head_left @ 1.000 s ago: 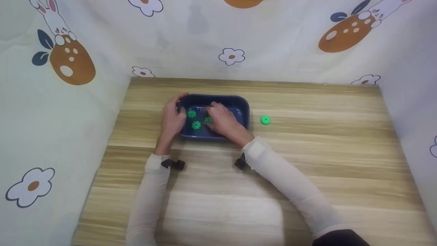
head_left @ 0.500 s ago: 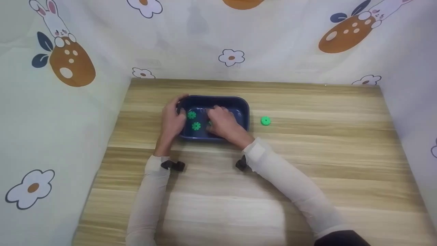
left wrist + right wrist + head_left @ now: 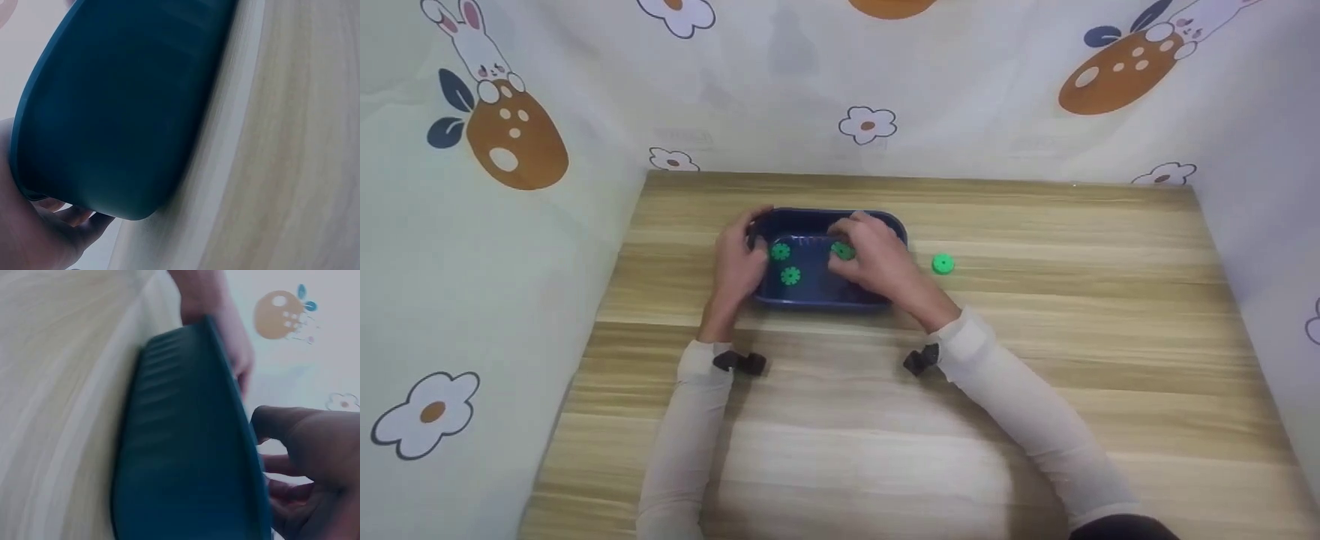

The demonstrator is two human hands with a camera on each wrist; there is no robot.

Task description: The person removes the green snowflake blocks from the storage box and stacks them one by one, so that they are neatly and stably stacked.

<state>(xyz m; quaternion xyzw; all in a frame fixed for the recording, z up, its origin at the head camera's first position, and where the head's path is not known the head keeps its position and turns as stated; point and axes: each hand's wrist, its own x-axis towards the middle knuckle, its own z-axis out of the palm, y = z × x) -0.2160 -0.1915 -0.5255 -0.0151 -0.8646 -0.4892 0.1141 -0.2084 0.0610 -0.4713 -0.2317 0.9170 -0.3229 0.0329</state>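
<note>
The dark blue tray (image 3: 825,304) lies on the wooden table, its left end gripped by the left hand (image 3: 740,262), thumb inside the rim and fingers outside. In the left wrist view that hand (image 3: 39,236) wraps the tray's end (image 3: 112,112). Over the right part of the tray, the right hand (image 3: 877,259) pinches a green notched disc (image 3: 841,250) between thumb and fingers. Two more green discs, one (image 3: 781,252) behind the other (image 3: 790,276), lie in the tray near the left thumb. The right wrist view shows the right hand (image 3: 315,467) beyond the tray wall (image 3: 180,439), its disc hidden.
A green disc (image 3: 943,264) sits on the table (image 3: 1072,300) just right of the tray. Patterned cloth walls (image 3: 780,97) stand behind the table and at both sides. Both wrists carry small black devices.
My right hand has moved right and up a little from the tray's middle, with a green disc now visible in its fingers. The left hand and tray have stayed in place.
</note>
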